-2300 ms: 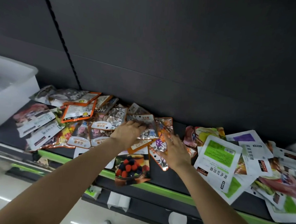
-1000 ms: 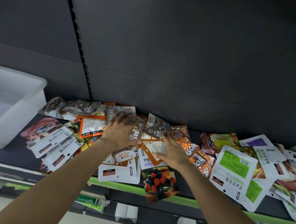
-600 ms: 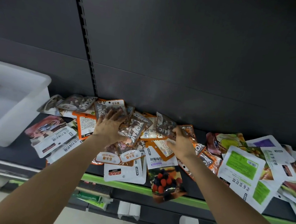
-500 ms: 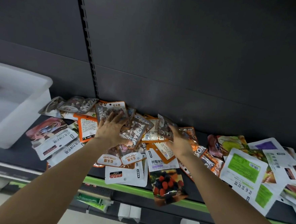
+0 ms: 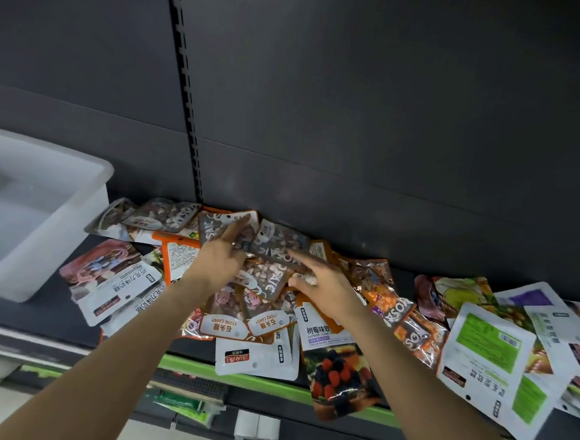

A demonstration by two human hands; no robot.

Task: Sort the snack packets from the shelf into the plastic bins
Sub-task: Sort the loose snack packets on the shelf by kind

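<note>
Snack packets lie in a heap along the dark shelf (image 5: 11, 312). In the middle are several grey and orange stone candy packets (image 5: 270, 280), overlapping one another. My left hand (image 5: 218, 261) rests on their left side, index finger stretched over one packet (image 5: 212, 228) and the other fingers curled on its edge. My right hand (image 5: 327, 282) reaches in from the right, fingers laid over another stone candy packet (image 5: 280, 245) and thumb under its edge. A white plastic bin (image 5: 89, 171) stands at the far left of the shelf.
A raspberry gummy packet (image 5: 337, 377) and a white packet (image 5: 255, 358) overhang the green shelf edge (image 5: 185, 367). White packets with green labels (image 5: 491, 364) lie at the right, pink and white packets (image 5: 113, 276) beside the bin. The dark back wall (image 5: 357, 121) stands close behind.
Both hands have slid toward the back of the shelf and closer together, bunching the stone candy packets between them. The view has shifted left, bringing more of the bin into sight.
</note>
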